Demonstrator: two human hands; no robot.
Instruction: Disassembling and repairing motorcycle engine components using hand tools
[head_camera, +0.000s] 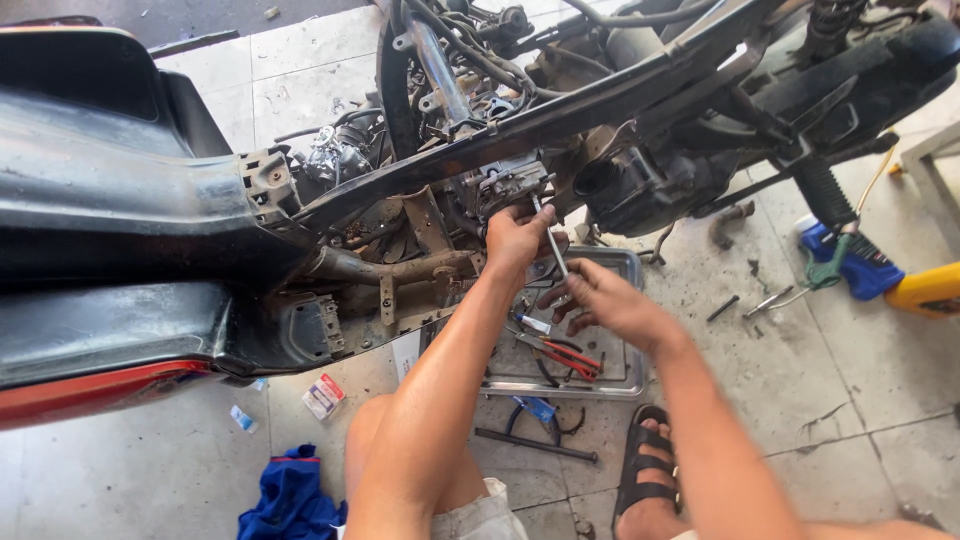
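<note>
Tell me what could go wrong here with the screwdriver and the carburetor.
The right hand drives the screwdriver at a slant, so the tip may slip off the carburetor and jab the left hand steadying it. A loosened screw could drop past the tray onto the dirty floor and get lost. The frame bar hangs close above, so knuckles could scrape it.

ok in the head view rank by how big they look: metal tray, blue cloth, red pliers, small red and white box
1. metal tray
2. blue cloth, though it lies nearer the camera
3. red pliers
4. small red and white box
</note>
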